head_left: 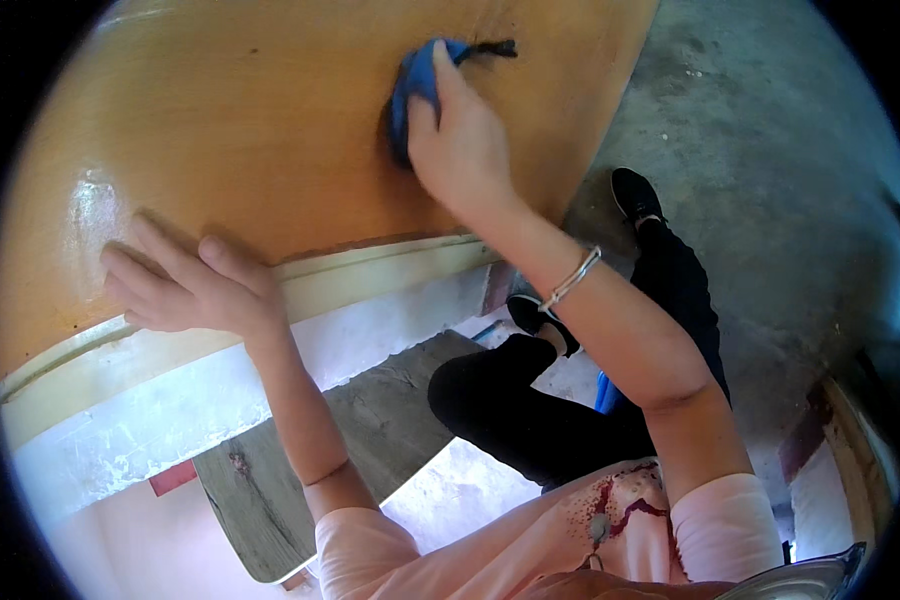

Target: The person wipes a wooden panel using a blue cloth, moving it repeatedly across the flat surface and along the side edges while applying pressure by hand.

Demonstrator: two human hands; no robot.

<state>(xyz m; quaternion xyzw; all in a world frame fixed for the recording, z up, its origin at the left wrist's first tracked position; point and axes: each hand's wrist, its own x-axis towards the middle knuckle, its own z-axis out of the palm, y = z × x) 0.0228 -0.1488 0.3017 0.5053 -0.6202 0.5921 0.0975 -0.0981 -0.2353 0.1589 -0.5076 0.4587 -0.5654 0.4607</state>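
My right hand (461, 142) presses a bunched blue cloth (420, 82) onto the orange-brown wooden tabletop (270, 135), near its right end. A short dark strip sticks out from the cloth to the right. A silvery bangle sits on my right forearm. At the left, my left hand (195, 289) rests at the near edge of the tabletop with its fingers spread and nothing in it. A glossy patch of reflected light shows on the wood just beyond its fingers.
A pale edge strip (390, 266) runs along the near side of the tabletop. Below it stands a grey wood-patterned bench (270, 487). My legs in black trousers and black shoes (634, 193) are over the concrete floor (765, 187). Another wooden edge (855, 442) is at the lower right.
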